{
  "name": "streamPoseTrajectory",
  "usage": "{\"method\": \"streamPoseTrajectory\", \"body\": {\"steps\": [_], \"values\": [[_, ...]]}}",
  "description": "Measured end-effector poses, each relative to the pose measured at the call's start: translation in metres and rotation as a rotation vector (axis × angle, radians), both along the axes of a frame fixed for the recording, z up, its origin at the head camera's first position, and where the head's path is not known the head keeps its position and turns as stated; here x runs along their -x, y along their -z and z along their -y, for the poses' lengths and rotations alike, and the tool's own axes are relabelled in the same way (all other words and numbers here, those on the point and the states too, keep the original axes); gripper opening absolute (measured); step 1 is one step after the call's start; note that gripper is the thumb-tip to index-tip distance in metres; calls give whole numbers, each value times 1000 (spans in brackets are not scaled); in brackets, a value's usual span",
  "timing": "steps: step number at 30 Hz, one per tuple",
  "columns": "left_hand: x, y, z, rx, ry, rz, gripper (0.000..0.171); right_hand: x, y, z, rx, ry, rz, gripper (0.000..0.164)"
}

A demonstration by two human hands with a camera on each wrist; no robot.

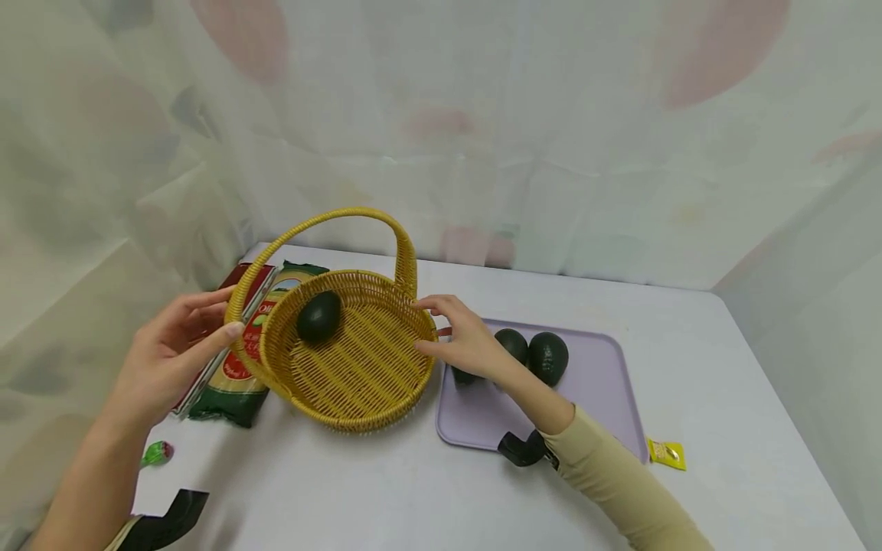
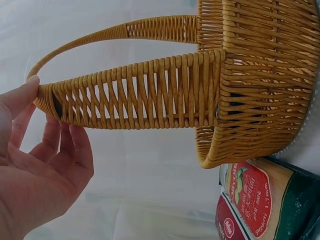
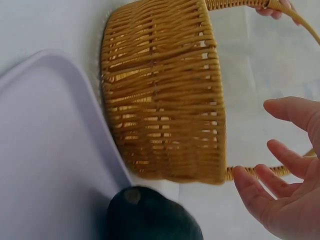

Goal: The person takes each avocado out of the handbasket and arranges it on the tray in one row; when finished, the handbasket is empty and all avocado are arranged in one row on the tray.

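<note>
A yellow wicker basket (image 1: 372, 375) stands on the white table, its tall handle arching above it. One dark green avocado (image 1: 319, 317) lies inside, toward the left wall. My left hand (image 1: 168, 348) pinches the left side of the handle between thumb and fingers, as the left wrist view also shows. At the basket's right rim hovers my right hand (image 1: 468, 337), fingers spread and loosely bent, holding nothing. Beneath that hand, dark avocados (image 1: 547, 358) sit on a pale purple tray (image 1: 599, 398), one of them mostly hidden by the hand.
Left of the basket lie a green and red pasta packet (image 1: 234, 383) and a dark red packet (image 1: 243, 274), partly covered by the basket and left hand. A green-wrapped lollipop (image 1: 158, 453) is at the near left. A small yellow packet (image 1: 666, 454) lies beside the tray's right corner.
</note>
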State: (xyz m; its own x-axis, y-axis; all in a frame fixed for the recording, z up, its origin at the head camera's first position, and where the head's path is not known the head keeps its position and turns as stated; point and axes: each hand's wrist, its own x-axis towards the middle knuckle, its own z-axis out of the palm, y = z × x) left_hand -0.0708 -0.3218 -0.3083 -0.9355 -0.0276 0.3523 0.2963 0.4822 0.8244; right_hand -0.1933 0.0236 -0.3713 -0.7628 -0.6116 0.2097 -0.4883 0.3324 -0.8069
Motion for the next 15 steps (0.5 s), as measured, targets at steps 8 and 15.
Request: {"method": "streamPoseTrajectory", "body": {"steps": [8, 15], "values": [[0, 0, 0, 18, -10, 5, 44, 4, -7, 22, -88, -50, -1, 54], [-1, -1, -1, 23, -17, 13, 43, 13, -19, 43, -148, -127, 18, 55]]}}
